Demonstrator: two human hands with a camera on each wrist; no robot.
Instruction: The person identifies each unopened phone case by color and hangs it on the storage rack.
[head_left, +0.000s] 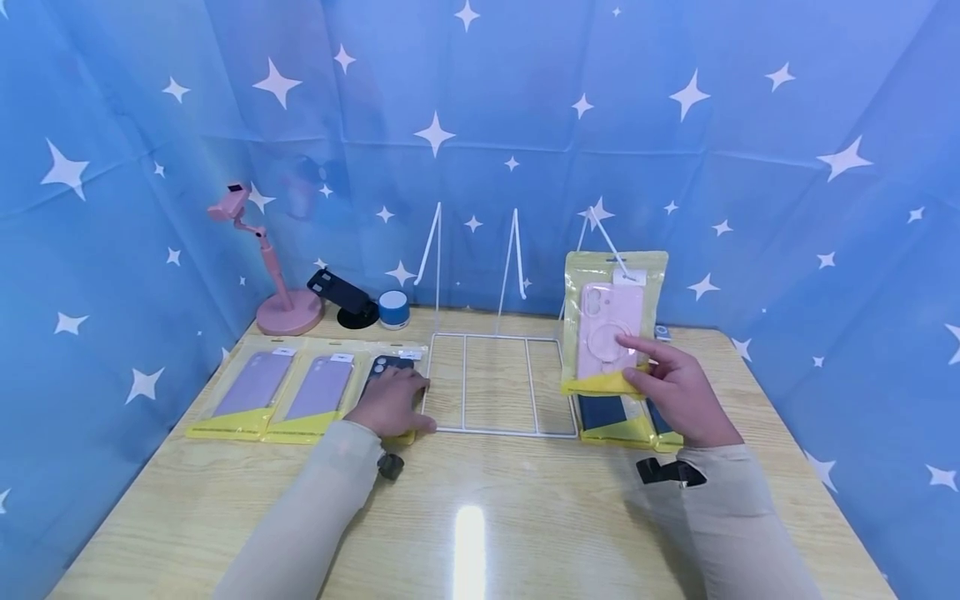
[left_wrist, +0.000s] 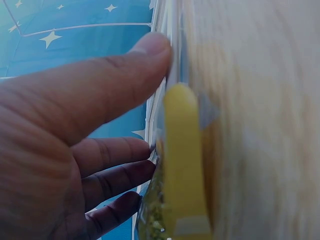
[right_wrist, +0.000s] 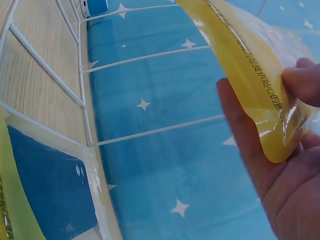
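Note:
My right hand [head_left: 678, 387] pinches the lower corner of a clear pouch with a pink phone case [head_left: 613, 321]. The pouch stands upright at the right prong [head_left: 611, 237] of a white wire rack [head_left: 487, 432], its top hole close to the prong. In the right wrist view, the thumb presses the front of its yellow bottom strip [right_wrist: 270, 95], fingers behind. On the left, my left hand [head_left: 393, 400] lies over a pouch with a dark phone case [head_left: 388, 364], partly covering it. Its fingers look loosely spread at the pouch's edge in the left wrist view.
Two pouches with purple phone cases [head_left: 258, 382] lie further left. Pouches with dark blue cases [head_left: 602, 411] lie under the hanging one. Behind stand a pink stand [head_left: 288, 310], a black phone holder [head_left: 341, 292] and a blue round speaker-like object [head_left: 393, 310]. A starry curtain backs the table.

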